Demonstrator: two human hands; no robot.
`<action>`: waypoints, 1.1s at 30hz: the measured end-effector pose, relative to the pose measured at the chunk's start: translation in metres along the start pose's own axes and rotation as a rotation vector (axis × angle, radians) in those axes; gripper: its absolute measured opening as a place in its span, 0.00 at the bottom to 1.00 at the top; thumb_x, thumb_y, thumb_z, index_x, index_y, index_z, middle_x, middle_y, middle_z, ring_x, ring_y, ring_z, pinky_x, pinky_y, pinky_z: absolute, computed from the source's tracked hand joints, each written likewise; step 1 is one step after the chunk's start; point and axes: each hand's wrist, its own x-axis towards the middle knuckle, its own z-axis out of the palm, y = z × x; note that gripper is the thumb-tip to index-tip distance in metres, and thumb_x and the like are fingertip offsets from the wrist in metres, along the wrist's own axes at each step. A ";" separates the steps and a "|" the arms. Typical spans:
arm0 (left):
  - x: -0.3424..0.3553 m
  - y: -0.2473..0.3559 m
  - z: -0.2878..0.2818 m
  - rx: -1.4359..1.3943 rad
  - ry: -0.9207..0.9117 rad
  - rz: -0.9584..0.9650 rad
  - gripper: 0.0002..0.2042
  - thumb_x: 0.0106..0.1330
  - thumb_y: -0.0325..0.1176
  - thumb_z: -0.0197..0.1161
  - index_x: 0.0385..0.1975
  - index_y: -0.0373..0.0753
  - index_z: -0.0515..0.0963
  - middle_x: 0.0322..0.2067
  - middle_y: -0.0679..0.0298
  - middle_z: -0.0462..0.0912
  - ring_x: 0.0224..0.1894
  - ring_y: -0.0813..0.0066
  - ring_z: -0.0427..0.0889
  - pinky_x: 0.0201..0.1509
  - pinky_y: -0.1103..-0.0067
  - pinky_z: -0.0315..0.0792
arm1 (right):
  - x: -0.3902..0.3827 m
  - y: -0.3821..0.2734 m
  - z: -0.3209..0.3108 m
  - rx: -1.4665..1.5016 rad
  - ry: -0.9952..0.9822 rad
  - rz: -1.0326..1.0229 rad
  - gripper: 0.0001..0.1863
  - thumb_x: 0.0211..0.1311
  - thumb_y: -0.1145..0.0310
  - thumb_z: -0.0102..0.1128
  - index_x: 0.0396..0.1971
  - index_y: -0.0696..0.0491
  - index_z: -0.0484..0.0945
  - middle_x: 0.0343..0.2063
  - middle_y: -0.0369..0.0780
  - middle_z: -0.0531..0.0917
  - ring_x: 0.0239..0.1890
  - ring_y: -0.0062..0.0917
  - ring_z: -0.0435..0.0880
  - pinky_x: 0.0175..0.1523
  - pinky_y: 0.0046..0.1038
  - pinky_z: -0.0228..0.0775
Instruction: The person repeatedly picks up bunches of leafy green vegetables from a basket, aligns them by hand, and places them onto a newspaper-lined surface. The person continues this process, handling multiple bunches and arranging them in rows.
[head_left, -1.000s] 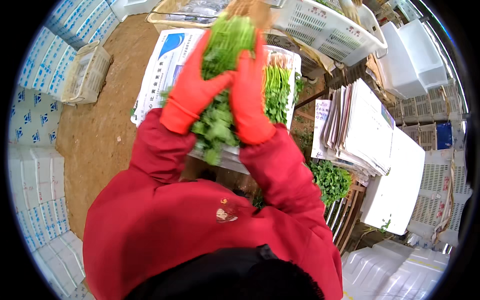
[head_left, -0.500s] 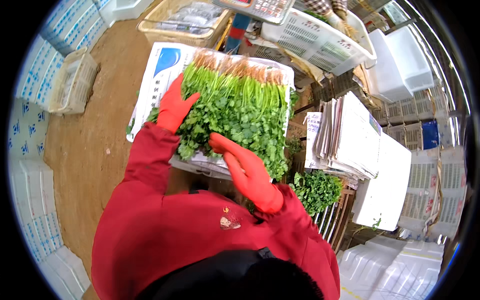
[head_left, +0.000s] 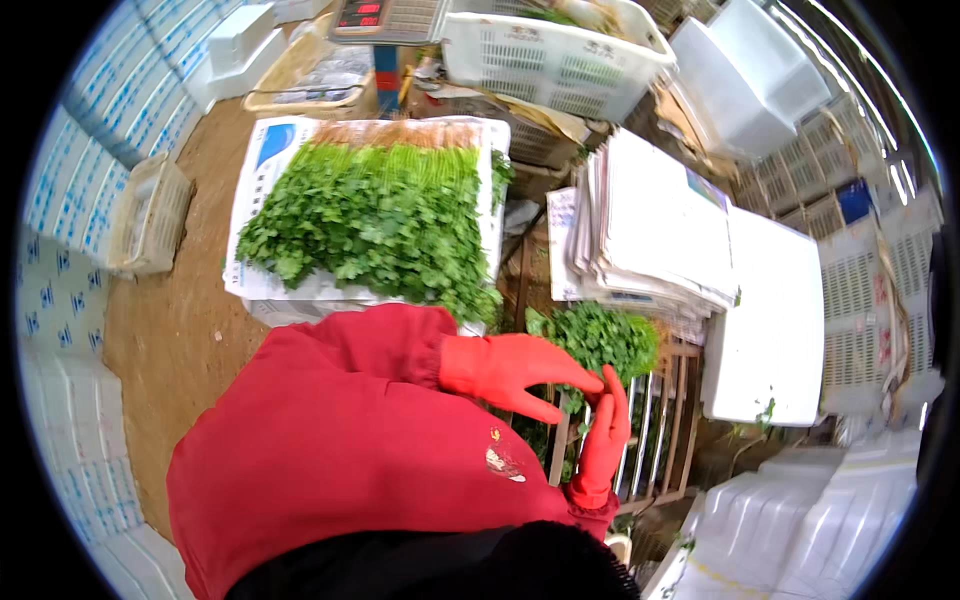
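Head view: 2 hands in orange gloves, both on the near side of the paper stack (head_left: 660,220), at the greens pile (head_left: 605,340). Left hand (head_left: 520,375) reaches in from the left, thumb spread off the fingers, nothing visible in its palm. Right hand (head_left: 607,435) points its fingers up toward the paper stack. The 2 sets of fingertips meet or nearly meet at the pile's near edge; can't tell if they touch, or if the right pinches a stem.

Greens pile sits just beside the paper stack's near edge, on a slatted rack (head_left: 683,430). Rack shows metal bars and a brown frame.

Herb layer (head_left: 370,210) lies left of the paper stack, well apart from both hands: leaves toward the wearer, brown roots (head_left: 400,133) on the far side. It rests on a white sheet (head_left: 250,210) with a blue print at 1 corner.

White board (head_left: 775,320) is right of the paper stack. White crate (head_left: 555,60), with slotted sides, is beyond the stack to the left; scale (head_left: 388,18) is farther left, red display lit. Foam boxes (head_left: 735,75) sit beyond the stack to the right.
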 end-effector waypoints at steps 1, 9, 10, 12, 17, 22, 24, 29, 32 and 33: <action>0.028 -0.021 0.024 -0.031 -0.064 -0.063 0.28 0.66 0.41 0.68 0.64 0.36 0.73 0.58 0.50 0.79 0.60 0.51 0.77 0.64 0.64 0.71 | 0.002 0.013 -0.030 0.009 0.088 -0.005 0.22 0.81 0.69 0.41 0.67 0.62 0.69 0.57 0.49 0.80 0.57 0.32 0.81 0.63 0.32 0.72; 0.118 -0.170 0.096 0.419 0.459 -0.353 0.31 0.60 0.37 0.71 0.64 0.37 0.73 0.63 0.51 0.75 0.69 0.51 0.70 0.73 0.64 0.62 | 0.027 0.185 -0.200 -0.112 0.340 0.304 0.27 0.74 0.55 0.56 0.64 0.57 0.72 0.51 0.42 0.83 0.48 0.24 0.81 0.54 0.27 0.72; 0.118 -0.179 0.099 0.445 0.506 -0.342 0.34 0.60 0.37 0.72 0.67 0.37 0.70 0.67 0.49 0.70 0.70 0.50 0.67 0.74 0.64 0.60 | 0.029 0.194 -0.202 0.068 0.363 0.425 0.28 0.73 0.52 0.56 0.64 0.55 0.73 0.50 0.41 0.84 0.47 0.23 0.81 0.52 0.27 0.73; 0.134 -0.185 0.108 0.600 0.564 -0.365 0.36 0.58 0.36 0.74 0.69 0.40 0.69 0.70 0.46 0.64 0.72 0.49 0.63 0.74 0.64 0.60 | 0.048 0.201 -0.209 0.058 0.384 0.481 0.31 0.73 0.47 0.54 0.65 0.55 0.72 0.50 0.41 0.84 0.43 0.24 0.81 0.50 0.25 0.72; 0.158 -0.224 0.128 0.394 0.394 -0.536 0.36 0.57 0.35 0.75 0.68 0.46 0.70 0.66 0.48 0.68 0.69 0.49 0.65 0.72 0.65 0.60 | 0.126 0.175 -0.185 0.393 0.453 0.544 0.37 0.68 0.47 0.61 0.66 0.60 0.68 0.50 0.41 0.82 0.41 0.25 0.78 0.51 0.27 0.71; 0.171 -0.216 0.140 0.257 0.184 -0.387 0.28 0.57 0.33 0.77 0.58 0.38 0.76 0.56 0.52 0.76 0.60 0.55 0.75 0.65 0.69 0.69 | 0.151 0.167 -0.178 0.516 0.516 0.263 0.27 0.66 0.61 0.66 0.59 0.62 0.74 0.50 0.41 0.83 0.49 0.25 0.80 0.56 0.28 0.71; 0.177 -0.188 0.138 0.391 0.014 -0.296 0.26 0.54 0.32 0.77 0.54 0.40 0.78 0.52 0.52 0.79 0.55 0.50 0.78 0.59 0.66 0.74 | 0.108 0.143 -0.189 0.245 0.585 0.222 0.27 0.65 0.62 0.67 0.59 0.60 0.74 0.49 0.40 0.85 0.49 0.25 0.82 0.56 0.28 0.72; 0.183 -0.216 0.151 0.397 -0.477 -0.326 0.25 0.59 0.40 0.70 0.56 0.41 0.77 0.51 0.52 0.79 0.52 0.47 0.79 0.55 0.65 0.76 | 0.055 0.200 -0.195 -0.110 0.600 0.524 0.32 0.62 0.52 0.69 0.61 0.55 0.74 0.48 0.46 0.85 0.48 0.31 0.84 0.56 0.32 0.73; 0.201 -0.227 0.114 0.305 -0.608 -0.219 0.28 0.65 0.44 0.68 0.64 0.44 0.74 0.55 0.52 0.80 0.55 0.54 0.81 0.56 0.70 0.76 | 0.046 0.171 -0.235 -0.188 0.514 0.658 0.38 0.61 0.44 0.68 0.64 0.54 0.73 0.49 0.48 0.85 0.50 0.33 0.84 0.55 0.32 0.74; 0.217 -0.221 0.102 0.212 -0.579 -0.454 0.27 0.67 0.44 0.67 0.65 0.45 0.74 0.55 0.52 0.81 0.53 0.58 0.83 0.56 0.72 0.76 | 0.036 0.178 -0.251 -0.174 0.591 0.648 0.38 0.62 0.43 0.67 0.64 0.54 0.73 0.49 0.48 0.85 0.49 0.32 0.84 0.54 0.32 0.74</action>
